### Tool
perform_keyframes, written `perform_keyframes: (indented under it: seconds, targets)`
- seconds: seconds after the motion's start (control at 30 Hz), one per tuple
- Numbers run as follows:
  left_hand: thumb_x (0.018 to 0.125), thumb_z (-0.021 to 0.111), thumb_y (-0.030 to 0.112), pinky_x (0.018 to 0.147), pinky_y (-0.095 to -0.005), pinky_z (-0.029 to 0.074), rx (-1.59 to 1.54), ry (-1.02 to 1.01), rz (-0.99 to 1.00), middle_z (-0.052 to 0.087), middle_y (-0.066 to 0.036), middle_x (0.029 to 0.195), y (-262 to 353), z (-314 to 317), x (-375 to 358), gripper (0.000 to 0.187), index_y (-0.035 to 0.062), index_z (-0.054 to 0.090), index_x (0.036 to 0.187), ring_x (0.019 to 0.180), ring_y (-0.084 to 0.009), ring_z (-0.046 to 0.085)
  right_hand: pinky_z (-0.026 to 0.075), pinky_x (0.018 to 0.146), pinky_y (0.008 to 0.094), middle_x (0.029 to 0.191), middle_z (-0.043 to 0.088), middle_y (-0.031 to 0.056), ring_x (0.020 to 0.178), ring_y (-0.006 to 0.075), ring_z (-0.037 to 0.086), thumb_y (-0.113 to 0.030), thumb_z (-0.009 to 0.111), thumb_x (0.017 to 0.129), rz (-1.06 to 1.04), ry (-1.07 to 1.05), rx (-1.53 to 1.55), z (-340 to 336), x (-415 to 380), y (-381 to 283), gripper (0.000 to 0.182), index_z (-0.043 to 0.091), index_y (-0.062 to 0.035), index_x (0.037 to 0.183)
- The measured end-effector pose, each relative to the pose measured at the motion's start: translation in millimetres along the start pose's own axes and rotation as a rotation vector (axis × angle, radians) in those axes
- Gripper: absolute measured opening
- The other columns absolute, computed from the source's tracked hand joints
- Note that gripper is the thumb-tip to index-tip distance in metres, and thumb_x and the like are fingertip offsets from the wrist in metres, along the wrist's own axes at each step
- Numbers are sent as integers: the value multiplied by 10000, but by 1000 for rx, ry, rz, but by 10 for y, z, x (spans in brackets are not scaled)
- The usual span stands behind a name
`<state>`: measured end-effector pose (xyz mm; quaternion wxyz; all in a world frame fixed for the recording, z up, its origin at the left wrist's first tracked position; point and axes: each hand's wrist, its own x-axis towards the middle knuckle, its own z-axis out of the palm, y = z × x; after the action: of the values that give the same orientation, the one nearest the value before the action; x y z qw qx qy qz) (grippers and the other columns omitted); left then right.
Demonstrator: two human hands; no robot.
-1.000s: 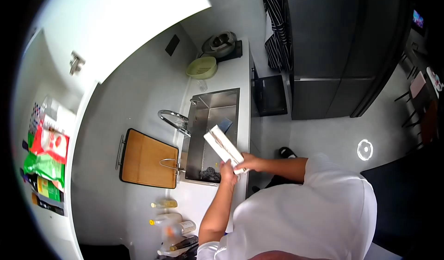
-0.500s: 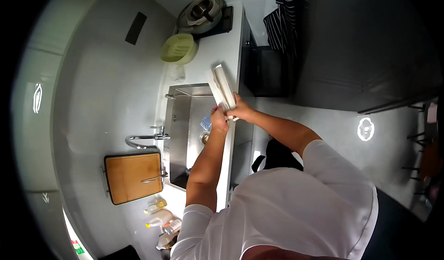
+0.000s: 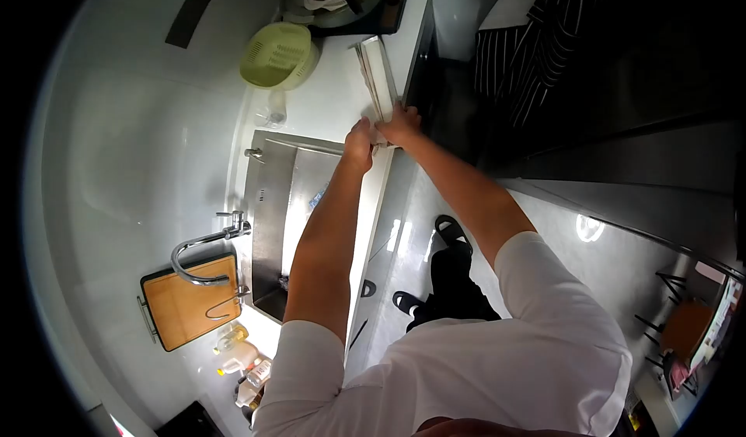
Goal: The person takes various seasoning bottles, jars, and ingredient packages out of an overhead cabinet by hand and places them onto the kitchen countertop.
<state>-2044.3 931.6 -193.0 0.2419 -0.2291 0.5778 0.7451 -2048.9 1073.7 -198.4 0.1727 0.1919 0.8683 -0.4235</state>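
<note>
Two hands share the long white box (image 3: 378, 79) over the worktop (image 3: 330, 87) beside the sink (image 3: 268, 204), left hand (image 3: 358, 146) and right hand (image 3: 402, 126) with fingers closed around its near end (partly hidden), probably to keep its length steady.

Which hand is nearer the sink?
Left. The left hand is close by a corner of the sink; the right hand is farther off, by the front edge of the counter.

Head-worn view; forward and down
</note>
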Motion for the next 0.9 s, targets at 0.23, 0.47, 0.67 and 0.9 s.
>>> perform_keyframes:
  seconds: [0.23, 0.47, 0.67, 0.9]
  targets:
    - [1056, 533, 490, 1207, -442, 295, 207, 129, 99, 355, -181, 1636, -159, -28, -293, 783, 7, 276, 1616, 1487, -307, 360, 446, 1138, 453, 1496, 430, 338, 1381, 461, 480, -609, 780, 789, -76, -40, 14, 20, 132, 202, 1117, 327, 44, 1574]
    - [1034, 632, 404, 1048, -437, 476, 127, 147, 0, 549, -158, 1420, -203, -299, -1637, 651, 31, 430, 1528, 1256, -306, 555, 317, 1210, 465, 1475, 511, 302, 1450, 413, 389, -577, 734, 860, -318, 407, 124, -12, -936, 207, 978, 438, 120, 1479]
    - [1042, 615, 274, 860, -368, 577, 137, 49, 197, 714, -110, 1105, -185, -834, -3491, 332, -6, 657, 1215, 957, -207, 682, 430, 1106, 488, 1396, 527, 301, 1301, 462, 518, -243, 695, 974, -710, 116, 280, 599, -3053, -465, 611, 452, 47, 1453]
    - [1016, 650, 324, 786, -334, 572, 393, 306, 449, 719, -108, 973, 111, -2067, -6097, 358, -22, 703, 1093, 852, -177, 678, 545, 916, 438, 1097, 738, 191, 1040, 342, 711, -249, 571, 1072, -1173, -241, 357, 1313, -5206, -1510, 288, 638, -65, 1283]
